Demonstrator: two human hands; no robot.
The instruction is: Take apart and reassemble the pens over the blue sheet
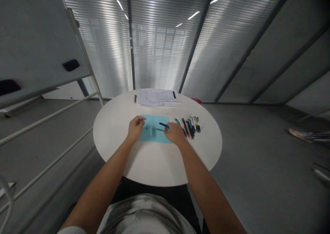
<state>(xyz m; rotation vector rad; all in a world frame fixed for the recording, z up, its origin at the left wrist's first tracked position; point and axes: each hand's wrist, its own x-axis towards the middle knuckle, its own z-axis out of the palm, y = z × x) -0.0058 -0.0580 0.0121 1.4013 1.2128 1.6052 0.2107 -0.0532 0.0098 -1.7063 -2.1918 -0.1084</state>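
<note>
A light-blue sheet lies on the white round table, with dark marks and a thin dark line across its middle. Over its right side, my right hand is closed on a pen with a dark and blue barrel, which points left. My left hand hovers at the sheet's left edge, thumb and fingers curled close together. Whether anything small sits between those fingertips is too unclear to see. Just right of my right hand lies a group of several pens and markers.
White printed papers are stacked at the table's far side, a dark pen beside them. A whiteboard on a metal frame stands at left. Glass panels with blinds rise behind the table.
</note>
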